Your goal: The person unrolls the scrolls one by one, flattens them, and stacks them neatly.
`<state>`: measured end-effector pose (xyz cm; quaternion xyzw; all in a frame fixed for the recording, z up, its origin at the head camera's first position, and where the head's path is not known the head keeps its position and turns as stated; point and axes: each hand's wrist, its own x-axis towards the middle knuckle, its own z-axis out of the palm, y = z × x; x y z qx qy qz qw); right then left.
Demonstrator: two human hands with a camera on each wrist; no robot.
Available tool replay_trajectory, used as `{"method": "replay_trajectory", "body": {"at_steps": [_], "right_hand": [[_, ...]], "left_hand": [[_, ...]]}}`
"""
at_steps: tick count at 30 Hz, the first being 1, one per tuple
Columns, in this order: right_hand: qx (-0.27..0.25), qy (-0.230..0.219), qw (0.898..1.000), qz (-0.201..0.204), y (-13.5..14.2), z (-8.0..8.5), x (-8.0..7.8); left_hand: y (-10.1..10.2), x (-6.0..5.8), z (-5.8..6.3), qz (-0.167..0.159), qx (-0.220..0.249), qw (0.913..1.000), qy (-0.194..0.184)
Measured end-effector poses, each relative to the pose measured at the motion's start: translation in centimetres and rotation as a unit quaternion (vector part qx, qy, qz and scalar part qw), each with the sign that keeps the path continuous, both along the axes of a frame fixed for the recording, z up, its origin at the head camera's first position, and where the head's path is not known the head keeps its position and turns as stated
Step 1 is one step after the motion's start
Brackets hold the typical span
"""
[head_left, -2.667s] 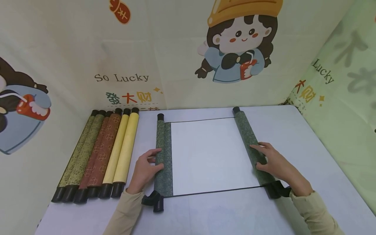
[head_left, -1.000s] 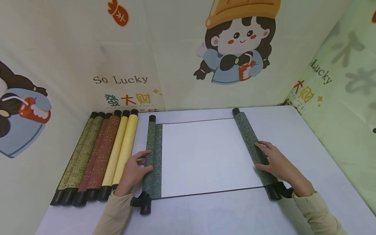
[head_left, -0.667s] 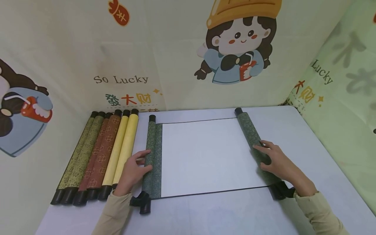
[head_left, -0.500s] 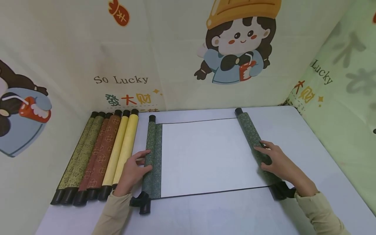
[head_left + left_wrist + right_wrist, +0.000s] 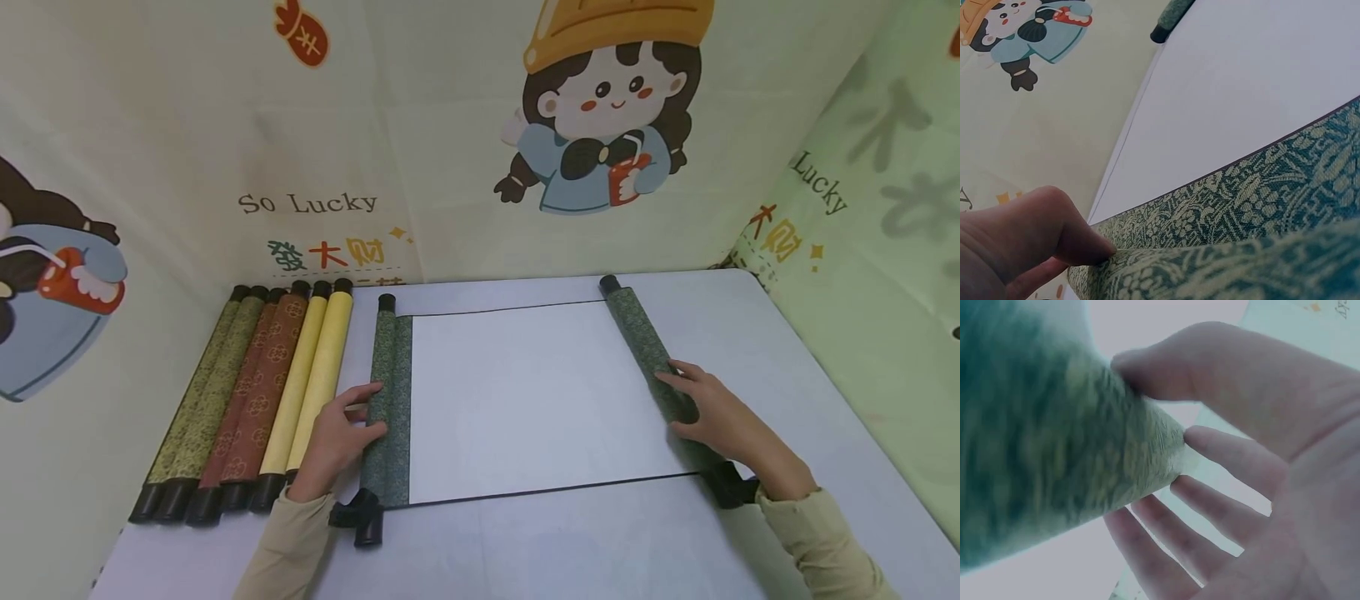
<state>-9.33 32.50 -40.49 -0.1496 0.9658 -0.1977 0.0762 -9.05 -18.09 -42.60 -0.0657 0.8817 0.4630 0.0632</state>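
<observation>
Looks like the green scroll (image 5: pixel 540 400) on the table (image 5: pixel 487 550), right of the rolled-up scrolls (image 5: pixel 258 400), is opening wider, since the right hand (image 5: pixel 723 421) grips its right roller (image 5: pixel 641 333) slightly farther right than before (left hand (image 5: pixel 333 442) pinching the left roller (image 5: pixel 381 358), btw).

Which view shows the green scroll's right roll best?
Head: it shows most of the right roll, from its far black end cap to beyond the right hand. Left wrist catches only the roll's far end; right wrist gives a blurred close-up of part of it.
</observation>
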Motion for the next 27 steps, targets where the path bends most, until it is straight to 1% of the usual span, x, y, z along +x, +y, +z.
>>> {"method": "replay_trajectory", "body": {"at_steps": [6,17,27], "right_hand": [[0.001,0.002,1.0,-0.012,0.5,-0.2,0.0],[0.015,0.011,0.999,-0.042,1.3,-0.4,-0.5],[-0.001,-0.013,0.998,-0.059,1.9,-0.3,-0.9]], "left_hand": [[-0.1,0.0,-0.2,0.003,-0.004,1.0,0.0],[-0.1,0.0,-0.3,0.006,-0.005,1.0,0.0],[-0.2,0.2,-0.4,0.005,-0.003,1.0,0.002]]}}
